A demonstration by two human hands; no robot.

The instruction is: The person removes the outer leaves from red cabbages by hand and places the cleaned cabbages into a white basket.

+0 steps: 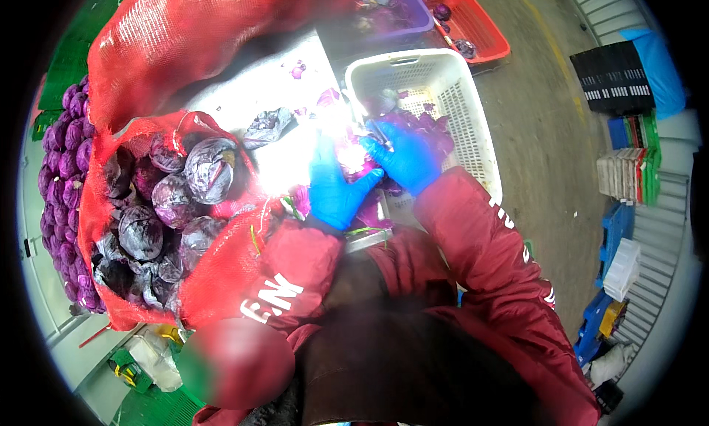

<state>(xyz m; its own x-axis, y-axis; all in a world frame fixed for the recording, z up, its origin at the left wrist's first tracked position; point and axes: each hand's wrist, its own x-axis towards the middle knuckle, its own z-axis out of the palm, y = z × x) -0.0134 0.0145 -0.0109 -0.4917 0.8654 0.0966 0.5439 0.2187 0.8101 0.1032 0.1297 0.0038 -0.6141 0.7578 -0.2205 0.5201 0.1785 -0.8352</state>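
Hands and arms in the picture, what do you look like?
The left hand and right hand wear bright blue gloves. Both arms have dark red, slightly shiny, puffy sleeves with white lettering on them.

Looks like a produce-packing area or warehouse: red mesh sack (214, 286) of purple cabbages (175, 201) at left, perforated white basket (476, 131), stacked crates (620, 176) and ribbed wall (659, 238) at right.

one fisheye view looks down from the head, above and just behind the left hand (338, 193) and right hand (408, 156), near them, reaching floor (543, 142) to their right
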